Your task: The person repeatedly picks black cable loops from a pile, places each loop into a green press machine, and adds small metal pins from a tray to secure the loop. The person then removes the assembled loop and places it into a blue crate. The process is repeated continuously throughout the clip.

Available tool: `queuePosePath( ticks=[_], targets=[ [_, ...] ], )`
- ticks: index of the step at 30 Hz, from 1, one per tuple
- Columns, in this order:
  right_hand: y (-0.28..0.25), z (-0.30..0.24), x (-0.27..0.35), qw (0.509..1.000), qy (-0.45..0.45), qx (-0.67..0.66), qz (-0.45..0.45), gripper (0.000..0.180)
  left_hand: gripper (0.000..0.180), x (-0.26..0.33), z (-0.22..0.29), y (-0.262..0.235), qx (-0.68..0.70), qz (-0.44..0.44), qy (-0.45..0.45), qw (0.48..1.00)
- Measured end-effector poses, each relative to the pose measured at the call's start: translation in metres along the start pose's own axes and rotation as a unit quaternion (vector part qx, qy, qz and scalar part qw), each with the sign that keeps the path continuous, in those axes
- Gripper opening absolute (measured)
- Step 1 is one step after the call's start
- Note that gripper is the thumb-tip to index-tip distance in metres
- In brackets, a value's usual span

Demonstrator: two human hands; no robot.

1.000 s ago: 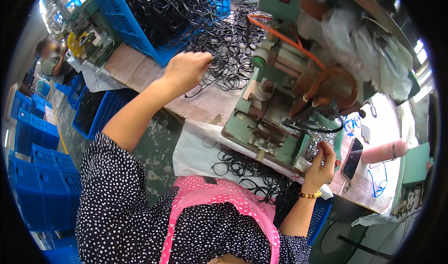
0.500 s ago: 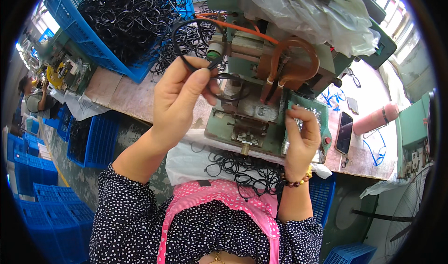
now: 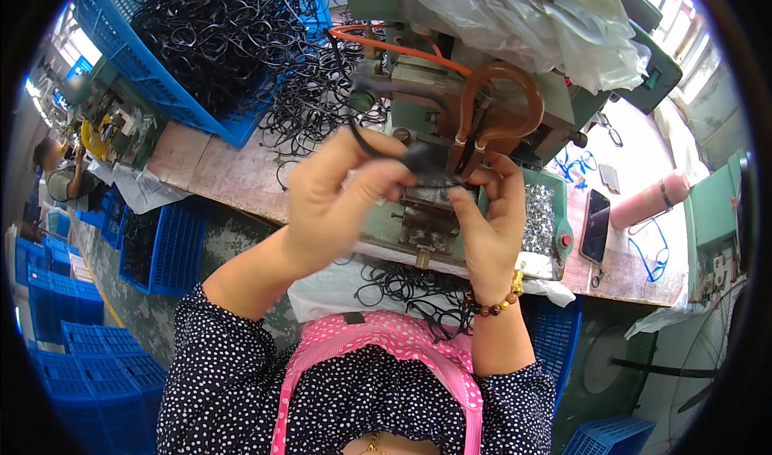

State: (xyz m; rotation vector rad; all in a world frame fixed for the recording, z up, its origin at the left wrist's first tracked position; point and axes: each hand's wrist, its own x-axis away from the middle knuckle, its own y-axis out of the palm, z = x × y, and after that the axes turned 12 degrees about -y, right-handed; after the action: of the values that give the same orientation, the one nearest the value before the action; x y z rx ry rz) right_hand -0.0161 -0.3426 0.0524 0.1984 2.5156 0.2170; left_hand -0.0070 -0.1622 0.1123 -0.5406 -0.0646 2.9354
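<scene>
Head view: nearest the body, a heap of finished black loops (image 3: pixel 410 286) lies on white sheeting just below both wrists. Left hand (image 3: pixel 334 202) is closed around one black cord loop (image 3: pixel 378 151), thumb and forefinger pinching it, the loop arcing up and over the knuckles. Right hand (image 3: pixel 486 226), beaded bracelet at the wrist, is narrow, fingertips pinched on the cord's dark joined end (image 3: pixel 422 161) just to the left of its thumb; whether a metal clip sits there I cannot tell. Both hands meet directly in front of the green bench machine (image 3: pixel 418 214), over its small jaw block. Judgement: the step in hand is seating the cord's ends in that block; best done with both ends kept level and taut between the two pinches, fingertips held clear of the clamp faces. Just right of the right hand, a tray of small silver metal pieces (image 3: pixel 540 214). Beyond the hands, copper tubing (image 3: pixel 498 101) loops over the machine. Farther, up and left of the left hand, a blue crate (image 3: pixel 129 53) heaped with more black loops.
</scene>
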Motion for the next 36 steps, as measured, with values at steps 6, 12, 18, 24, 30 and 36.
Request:
queuePosePath(
  ticks=[6, 12, 18, 24, 30, 36],
  targets=[
    [-0.030, -0.005, 0.002, 0.998, -0.017, 0.048, 0.046, 0.041, 0.008, -0.005, -0.009, 0.021, -0.108, -0.065, 0.034, 0.991],
    [-0.085, -0.005, 0.013, 0.979, -0.082, 0.127, 0.140, 0.032, 0.014, -0.018, -0.016, 0.025, -0.223, -0.066, 0.157, 0.960],
    [-0.139, 0.020, 0.032, 0.955, 0.042, 0.185, 0.227, 0.027, 0.020, -0.011, -0.024, 0.028, -0.243, -0.026, 0.210, 0.947],
    [-0.132, 0.011, 0.055, 0.836, 0.004, 0.537, -0.113, 0.022, 0.023, -0.007, -0.033, 0.028, -0.218, -0.026, 0.184, 0.958],
    [-0.125, 0.047, 0.003, 0.801, -0.160, 0.560, -0.139, 0.017, 0.020, -0.005, -0.029, 0.029, -0.198, -0.032, 0.142, 0.969],
    [-0.127, 0.051, -0.002, 0.789, -0.123, 0.584, -0.147, 0.025, 0.021, -0.004, -0.033, 0.021, -0.260, -0.019, 0.184, 0.948]
  ],
)
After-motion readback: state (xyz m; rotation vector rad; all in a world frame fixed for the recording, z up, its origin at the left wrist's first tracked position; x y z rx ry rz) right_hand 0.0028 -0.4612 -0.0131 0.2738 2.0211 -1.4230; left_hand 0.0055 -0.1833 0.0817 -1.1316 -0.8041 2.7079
